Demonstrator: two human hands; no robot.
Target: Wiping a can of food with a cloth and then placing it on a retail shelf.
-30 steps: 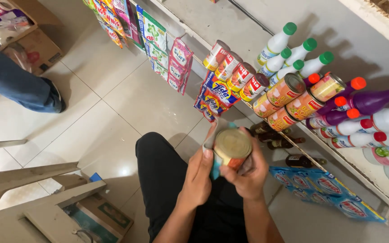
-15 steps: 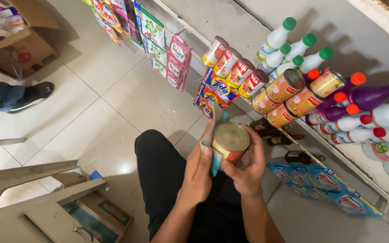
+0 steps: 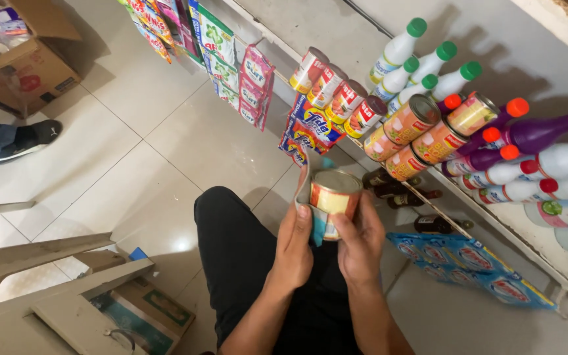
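I hold a tin can [image 3: 334,196] with an orange and yellow label in front of me, lid upward. My right hand [image 3: 361,241] grips it from below and the right side. My left hand [image 3: 294,244] presses a grey-blue cloth [image 3: 304,186] against the can's left side. My knee in black trousers [image 3: 231,230] is just below and left of the hands. Several similar cans [image 3: 422,131] stand on the shelf right beyond the held can.
The shelf [image 3: 527,243] carries white bottles with green caps [image 3: 428,62], purple and white bottles with orange caps [image 3: 534,141], red-labelled cans [image 3: 336,92] and detergent packs [image 3: 307,128]. Another person's shoe [image 3: 31,138] and a cardboard box [image 3: 24,69] lie at left. A plastic stool [image 3: 41,276] stands lower left.
The can has turned a little in my hands as the cloth rubs its side. The other person's leg at left has drawn back toward the frame edge.
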